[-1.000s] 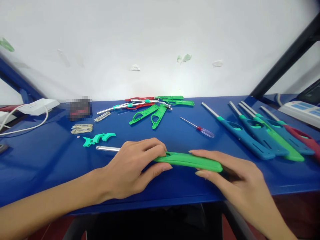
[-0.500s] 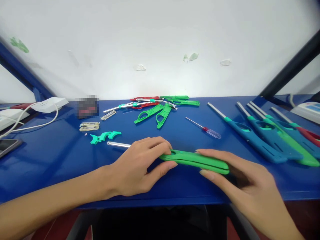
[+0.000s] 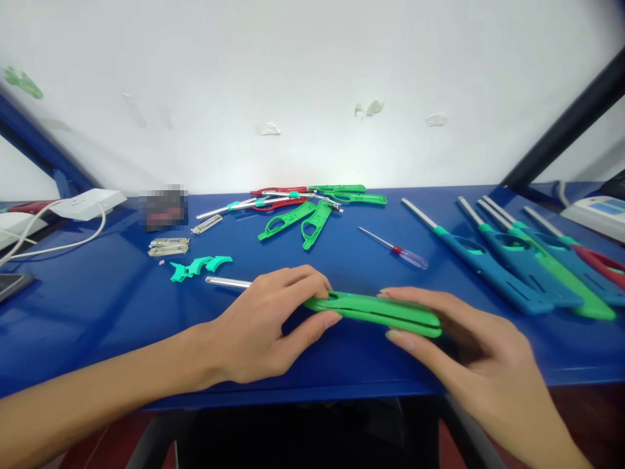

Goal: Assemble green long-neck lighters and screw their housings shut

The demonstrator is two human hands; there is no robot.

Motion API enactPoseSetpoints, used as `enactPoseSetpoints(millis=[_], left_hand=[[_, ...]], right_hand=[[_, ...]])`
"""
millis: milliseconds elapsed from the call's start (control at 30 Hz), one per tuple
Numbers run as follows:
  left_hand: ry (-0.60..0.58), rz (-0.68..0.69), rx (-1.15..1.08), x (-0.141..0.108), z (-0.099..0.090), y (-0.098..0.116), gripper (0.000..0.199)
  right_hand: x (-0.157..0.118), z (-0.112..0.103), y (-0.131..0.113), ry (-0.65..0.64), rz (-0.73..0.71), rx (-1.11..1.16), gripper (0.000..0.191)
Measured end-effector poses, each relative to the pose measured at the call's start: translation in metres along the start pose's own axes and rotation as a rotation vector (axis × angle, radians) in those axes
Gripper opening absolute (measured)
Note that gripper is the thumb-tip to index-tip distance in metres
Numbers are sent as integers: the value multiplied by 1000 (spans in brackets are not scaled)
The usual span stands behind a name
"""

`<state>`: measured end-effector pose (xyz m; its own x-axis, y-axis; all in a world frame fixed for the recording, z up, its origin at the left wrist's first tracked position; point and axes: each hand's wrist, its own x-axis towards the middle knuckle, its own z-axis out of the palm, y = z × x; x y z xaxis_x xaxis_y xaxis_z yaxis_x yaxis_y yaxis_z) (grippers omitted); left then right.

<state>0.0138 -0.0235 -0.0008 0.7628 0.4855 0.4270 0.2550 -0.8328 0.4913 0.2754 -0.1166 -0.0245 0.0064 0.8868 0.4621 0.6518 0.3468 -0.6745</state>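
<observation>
A green long-nosed gas lighter (image 3: 375, 309) lies across both hands just above the blue table, its metal tube pointing left. A dark seam runs along its handle, between the two shell halves. My left hand (image 3: 276, 322) is closed around the tube end of the handle, thumb in front and fingers over the top, hiding part of it. At the handle's butt end, my right hand (image 3: 469, 345) pinches the shell between thumb and fingers. Turquoise triggers (image 3: 198, 267) lie beyond the left hand. A screwdriver (image 3: 410, 256) with a clear handle rests beyond the right hand.
Several whole lighters (image 3: 493, 267) lie at the right. Loose green shell halves (image 3: 315, 225) and metal tubes (image 3: 215, 212) are heaped at the back. Clear fuel tanks (image 3: 168, 247) sit left, near a white cabled device (image 3: 90, 203). The table's front edge (image 3: 342, 393) runs close below my hands.
The view has shifted slightly, so everything sits a little further left. Both hands keep their hold on the green lighter, with little visible movement.
</observation>
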Motion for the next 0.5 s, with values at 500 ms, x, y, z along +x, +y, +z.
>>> enactPoseSetpoints(millis=[500], left_hand=[[13,26,-15,0,0,1,4]], right_hand=[[0,0,0,2,10,7,24]])
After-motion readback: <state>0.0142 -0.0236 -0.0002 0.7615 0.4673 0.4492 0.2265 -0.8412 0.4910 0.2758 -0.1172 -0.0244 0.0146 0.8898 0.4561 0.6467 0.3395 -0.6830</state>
